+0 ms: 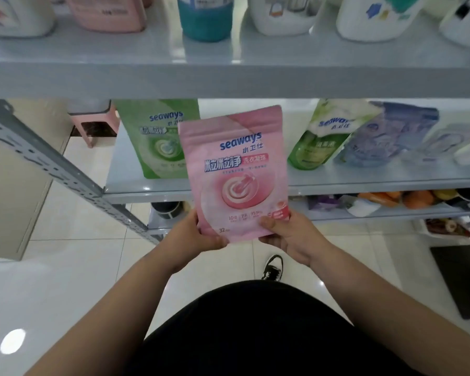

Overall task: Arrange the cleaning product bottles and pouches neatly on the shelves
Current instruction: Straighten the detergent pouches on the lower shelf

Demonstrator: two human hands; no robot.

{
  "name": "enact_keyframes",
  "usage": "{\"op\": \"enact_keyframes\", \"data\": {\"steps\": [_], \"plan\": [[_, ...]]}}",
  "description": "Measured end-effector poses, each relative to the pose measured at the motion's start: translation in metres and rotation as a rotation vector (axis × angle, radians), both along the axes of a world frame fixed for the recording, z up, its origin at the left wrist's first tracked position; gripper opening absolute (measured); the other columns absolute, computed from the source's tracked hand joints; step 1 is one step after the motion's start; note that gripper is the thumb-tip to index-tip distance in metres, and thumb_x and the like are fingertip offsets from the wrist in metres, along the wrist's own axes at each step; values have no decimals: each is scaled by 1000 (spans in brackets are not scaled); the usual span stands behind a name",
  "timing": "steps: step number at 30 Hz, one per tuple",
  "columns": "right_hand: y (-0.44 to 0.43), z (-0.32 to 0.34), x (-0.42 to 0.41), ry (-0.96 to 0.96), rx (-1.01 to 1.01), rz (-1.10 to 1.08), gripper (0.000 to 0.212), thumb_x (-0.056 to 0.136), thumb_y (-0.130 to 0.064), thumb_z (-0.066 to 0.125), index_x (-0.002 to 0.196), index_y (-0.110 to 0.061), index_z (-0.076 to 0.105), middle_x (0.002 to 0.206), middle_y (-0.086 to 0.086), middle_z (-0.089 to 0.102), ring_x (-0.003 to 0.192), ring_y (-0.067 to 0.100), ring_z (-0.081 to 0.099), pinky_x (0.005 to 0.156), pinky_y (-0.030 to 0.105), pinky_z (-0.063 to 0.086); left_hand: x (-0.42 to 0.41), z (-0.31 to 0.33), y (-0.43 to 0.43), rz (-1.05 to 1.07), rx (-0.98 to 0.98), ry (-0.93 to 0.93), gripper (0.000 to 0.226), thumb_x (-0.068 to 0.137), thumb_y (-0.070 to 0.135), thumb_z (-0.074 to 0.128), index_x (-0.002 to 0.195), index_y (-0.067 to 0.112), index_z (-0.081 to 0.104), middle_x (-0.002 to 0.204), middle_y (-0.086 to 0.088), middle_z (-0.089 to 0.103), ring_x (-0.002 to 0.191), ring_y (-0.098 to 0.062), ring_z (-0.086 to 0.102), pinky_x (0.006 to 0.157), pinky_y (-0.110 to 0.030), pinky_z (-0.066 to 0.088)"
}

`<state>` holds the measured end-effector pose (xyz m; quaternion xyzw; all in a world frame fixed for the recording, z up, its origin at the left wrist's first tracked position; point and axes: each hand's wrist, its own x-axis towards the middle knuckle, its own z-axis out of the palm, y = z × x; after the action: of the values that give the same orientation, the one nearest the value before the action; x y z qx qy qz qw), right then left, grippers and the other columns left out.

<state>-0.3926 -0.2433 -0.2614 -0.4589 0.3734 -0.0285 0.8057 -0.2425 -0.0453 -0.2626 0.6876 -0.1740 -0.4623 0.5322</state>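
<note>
One pink pouch [236, 172] not shelved yet: your left hand [198, 234] and right hand [285, 234] each grip a bottom corner, before the front edge of the middle shelf [364, 181]; green pouch [158, 142] stands at its left end, blue pouch [385, 137] leans, needs straightening

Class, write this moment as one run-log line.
held: pink pouch, upright | left hand: grips bottom-left corner | right hand: grips bottom-right corner | behind: green pouch standing on middle shelf

Showed pink across the front pouch [236, 169], with a red-and-white swirl and blue lettering. Showed green on the left pouch [158, 142], teal on the upper bottle [205, 20].
</note>
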Motion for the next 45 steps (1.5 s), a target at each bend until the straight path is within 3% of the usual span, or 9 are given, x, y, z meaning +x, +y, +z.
{"op": "enact_keyframes", "data": {"steps": [4,9,12,15,21,30,36,39,45], "plan": [[-34,-3,6,22,-84,32,52,71,-15,81,118,-4,61,118,17,73,96,26,74,78,37,62,-1,-4,-33,40,142,-133,55,62,8,86,111,22,63,92,2,77,90,-17,73,79,-33,61],[-79,-16,30,265,-679,301,31,84,-32,84,102,-25,60,88,-8,72,80,16,70,70,26,53,10,-8,-81,155,242,-297,35,74,-2,80,85,26,61,73,8,69,62,9,62,56,-8,47],[-99,-24,54,273,-816,312,22,89,-30,79,105,-23,65,87,-19,64,79,1,59,62,13,41,41,-47,-105,195,258,-419,27,69,7,72,90,23,68,106,-16,63,90,-21,71,80,-34,61],[-112,-37,79,289,-910,344,17,91,-31,75,106,-25,70,92,-16,66,89,7,62,73,22,45,73,-92,-120,247,383,-478,33,69,14,57,102,13,66,107,-20,63,96,-36,65,87,-48,59],[-127,-52,104,316,-911,294,16,92,-21,71,107,-23,65,100,-4,70,94,20,64,79,31,48,68,-21,-150,200,462,-489,15,92,3,57,106,3,64,98,-13,67,92,-32,61,80,-40,50],[-123,-51,111,268,-863,199,26,89,-21,73,106,-13,55,90,-4,64,77,11,63,55,15,41,51,-39,-135,457,311,-381,28,96,0,50,116,16,40,119,2,59,116,-18,60,86,-28,43],[-107,-52,99,272,-759,148,38,87,-15,73,103,-13,39,105,9,55,85,19,57,68,25,45,43,-54,-120,3,516,-646,60,93,16,62,149,15,41,157,-8,31,138,-26,43,100,-27,38],[-101,-51,94,266,-770,143,37,87,-16,72,108,-13,41,110,6,50,93,20,58,76,28,48,46,-61,-119,-122,543,-742,72,88,22,67,153,17,37,161,-10,24,147,-30,28,119,-37,30],[-95,-43,84,311,-733,232,45,91,-16,67,130,-17,46,130,0,57,119,19,55,92,30,41,51,-64,-114,-347,731,-833,84,89,36,61,160,27,17,166,-6,9,152,-30,10,122,-49,22]]}}
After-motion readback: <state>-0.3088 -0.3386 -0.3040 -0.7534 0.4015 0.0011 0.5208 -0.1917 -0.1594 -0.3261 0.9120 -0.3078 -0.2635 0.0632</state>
